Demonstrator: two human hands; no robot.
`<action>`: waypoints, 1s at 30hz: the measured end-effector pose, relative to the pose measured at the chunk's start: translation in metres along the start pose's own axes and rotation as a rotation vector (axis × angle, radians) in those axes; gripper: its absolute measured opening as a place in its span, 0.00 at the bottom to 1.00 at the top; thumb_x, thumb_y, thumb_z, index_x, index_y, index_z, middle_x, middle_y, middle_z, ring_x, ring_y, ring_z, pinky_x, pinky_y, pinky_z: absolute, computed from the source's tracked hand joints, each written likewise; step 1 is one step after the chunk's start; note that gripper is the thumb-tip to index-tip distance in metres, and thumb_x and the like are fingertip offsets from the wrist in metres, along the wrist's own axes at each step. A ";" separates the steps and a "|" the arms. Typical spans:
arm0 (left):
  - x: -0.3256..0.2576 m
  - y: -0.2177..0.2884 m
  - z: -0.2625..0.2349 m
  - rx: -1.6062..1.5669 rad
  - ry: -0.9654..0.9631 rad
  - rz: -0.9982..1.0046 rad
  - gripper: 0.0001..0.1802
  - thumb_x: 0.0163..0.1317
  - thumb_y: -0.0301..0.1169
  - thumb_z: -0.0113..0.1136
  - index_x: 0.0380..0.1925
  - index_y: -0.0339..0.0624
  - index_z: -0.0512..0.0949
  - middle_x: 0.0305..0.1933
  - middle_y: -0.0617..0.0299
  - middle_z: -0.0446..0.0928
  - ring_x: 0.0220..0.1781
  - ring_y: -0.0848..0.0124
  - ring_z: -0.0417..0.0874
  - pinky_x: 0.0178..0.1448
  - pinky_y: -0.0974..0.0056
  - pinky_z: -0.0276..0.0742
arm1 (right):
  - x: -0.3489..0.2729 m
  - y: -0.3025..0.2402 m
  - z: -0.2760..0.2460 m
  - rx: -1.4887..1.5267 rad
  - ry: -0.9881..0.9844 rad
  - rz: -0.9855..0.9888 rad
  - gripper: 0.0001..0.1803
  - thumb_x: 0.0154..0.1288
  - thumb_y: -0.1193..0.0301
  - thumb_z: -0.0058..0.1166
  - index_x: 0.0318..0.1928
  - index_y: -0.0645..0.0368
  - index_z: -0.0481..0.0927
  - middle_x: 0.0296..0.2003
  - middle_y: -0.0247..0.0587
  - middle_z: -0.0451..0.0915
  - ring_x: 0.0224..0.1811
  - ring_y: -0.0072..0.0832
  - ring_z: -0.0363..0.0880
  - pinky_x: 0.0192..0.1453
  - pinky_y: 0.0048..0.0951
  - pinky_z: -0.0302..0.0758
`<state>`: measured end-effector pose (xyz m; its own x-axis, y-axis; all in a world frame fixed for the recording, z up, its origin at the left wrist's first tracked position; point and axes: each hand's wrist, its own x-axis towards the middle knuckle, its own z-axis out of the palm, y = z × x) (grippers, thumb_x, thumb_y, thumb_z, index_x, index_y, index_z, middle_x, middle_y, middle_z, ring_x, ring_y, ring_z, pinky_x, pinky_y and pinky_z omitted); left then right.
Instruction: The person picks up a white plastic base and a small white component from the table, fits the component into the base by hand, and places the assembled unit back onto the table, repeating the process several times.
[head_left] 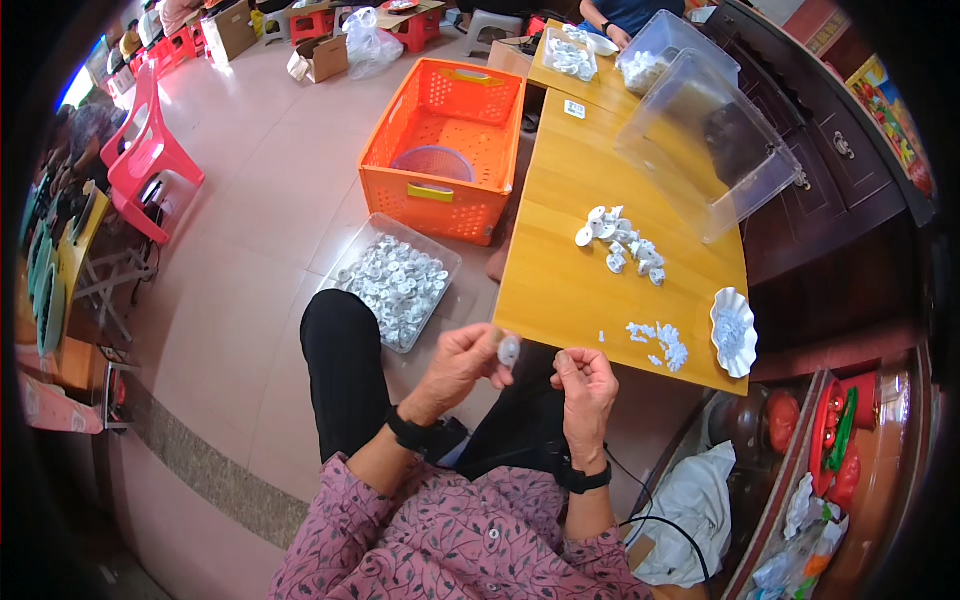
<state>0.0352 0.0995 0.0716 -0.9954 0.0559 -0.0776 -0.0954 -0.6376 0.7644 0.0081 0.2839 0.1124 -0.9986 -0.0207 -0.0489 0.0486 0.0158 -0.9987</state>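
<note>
My left hand (462,372) pinches a small round white plastic part (509,350) between thumb and fingers, just off the near edge of the yellow table (560,260). To its right, my right hand (586,392) has thumb and forefinger pressed together; whatever is between them is too small or hidden to make out. On the tabletop lies a loose heap of similar white plastic parts (620,242). Nearer me are several tiny pale translucent pieces (672,350). A white scalloped dish (733,296) at the right edge holds more of them.
Left of the table, a clear tub (446,258) full of white parts stands on the floor before an orange crate (430,208). A clear plastic bin (745,190) lies along the table's right side. At the far end, another person's hand (619,37) is near containers. A pink chair (150,165) stands left.
</note>
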 end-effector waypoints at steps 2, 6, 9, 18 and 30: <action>0.002 0.009 -0.009 0.014 0.072 0.042 0.19 0.74 0.41 0.51 0.45 0.33 0.79 0.34 0.61 0.80 0.27 0.75 0.82 0.31 0.72 0.80 | 0.003 0.013 -0.016 -0.160 0.090 -0.084 0.06 0.66 0.74 0.60 0.39 0.64 0.78 0.30 0.34 0.79 0.28 0.17 0.77 0.33 0.20 0.78; 0.004 0.027 -0.037 0.049 0.331 0.176 0.17 0.74 0.40 0.52 0.44 0.35 0.80 0.33 0.62 0.80 0.27 0.76 0.82 0.31 0.73 0.78 | 0.006 0.017 -0.033 -0.572 0.166 -0.382 0.05 0.66 0.75 0.60 0.39 0.64 0.79 0.30 0.34 0.78 0.27 0.18 0.76 0.32 0.22 0.75; 0.014 0.030 -0.066 0.111 0.548 0.216 0.17 0.72 0.40 0.55 0.44 0.34 0.79 0.33 0.61 0.81 0.28 0.75 0.84 0.31 0.73 0.80 | 0.013 0.021 -0.042 -0.689 0.184 -0.477 0.05 0.64 0.78 0.57 0.40 0.63 0.79 0.35 0.44 0.77 0.34 0.37 0.79 0.37 0.33 0.77; 0.039 0.030 -0.101 0.343 0.860 0.337 0.23 0.70 0.34 0.59 0.56 0.26 0.72 0.42 0.57 0.78 0.36 0.72 0.84 0.40 0.71 0.84 | 0.027 0.007 -0.046 -1.289 0.080 -0.702 0.21 0.57 0.81 0.54 0.54 0.67 0.77 0.46 0.45 0.75 0.49 0.43 0.74 0.52 0.42 0.69; 0.157 0.027 0.057 1.274 0.021 0.639 0.12 0.59 0.24 0.62 0.43 0.36 0.81 0.49 0.48 0.80 0.47 0.52 0.81 0.52 0.56 0.78 | 0.030 0.015 -0.055 -1.144 0.079 -0.782 0.10 0.58 0.79 0.60 0.41 0.65 0.82 0.39 0.42 0.79 0.42 0.40 0.77 0.47 0.39 0.72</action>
<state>-0.1241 0.1352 0.1167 -0.8700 0.0082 0.4931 0.4101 0.5671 0.7142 -0.0227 0.3383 0.0966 -0.7583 -0.3484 0.5510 -0.5238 0.8288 -0.1968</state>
